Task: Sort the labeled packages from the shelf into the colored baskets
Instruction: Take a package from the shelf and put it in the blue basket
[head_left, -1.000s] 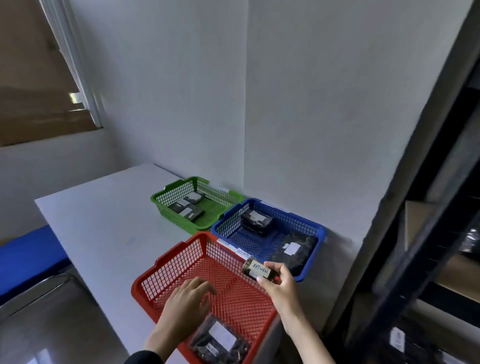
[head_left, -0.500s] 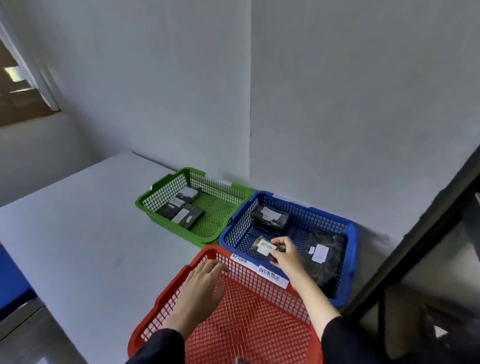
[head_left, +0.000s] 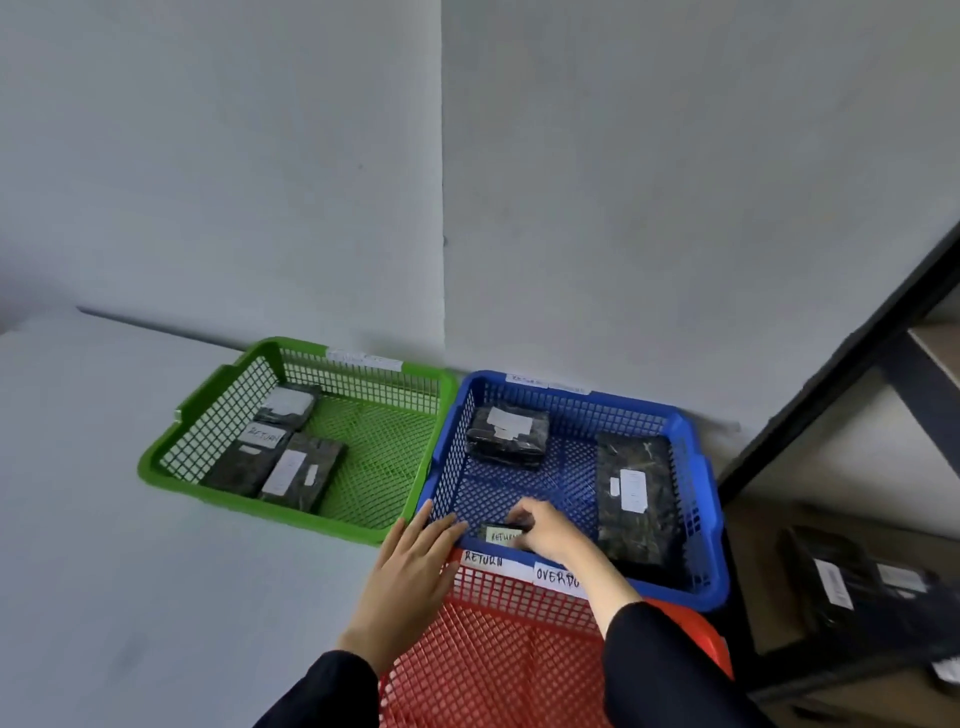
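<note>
My right hand (head_left: 545, 530) is low inside the blue basket (head_left: 698, 499), shut on a small black package (head_left: 501, 534) whose white label reads RETURN, at the basket's near left corner. My left hand (head_left: 410, 577) lies flat with fingers apart on the far left rim of the red basket (head_left: 498, 654), which carries RETURN and OVERDUE labels. Two more black packages (head_left: 508, 434) lie in the blue basket, one at the back and a long one on the right. The green basket (head_left: 374, 457) holds three black packages (head_left: 298, 470) on its left side.
The baskets stand on a white table (head_left: 104, 571) against a grey wall corner. A dark metal shelf frame (head_left: 841, 374) rises on the right, with black labelled packages (head_left: 852, 577) on its lower level.
My right hand has carried the small RETURN package from above the red basket forward and down into the blue basket. My left hand has slid forward to the red basket's far rim.
</note>
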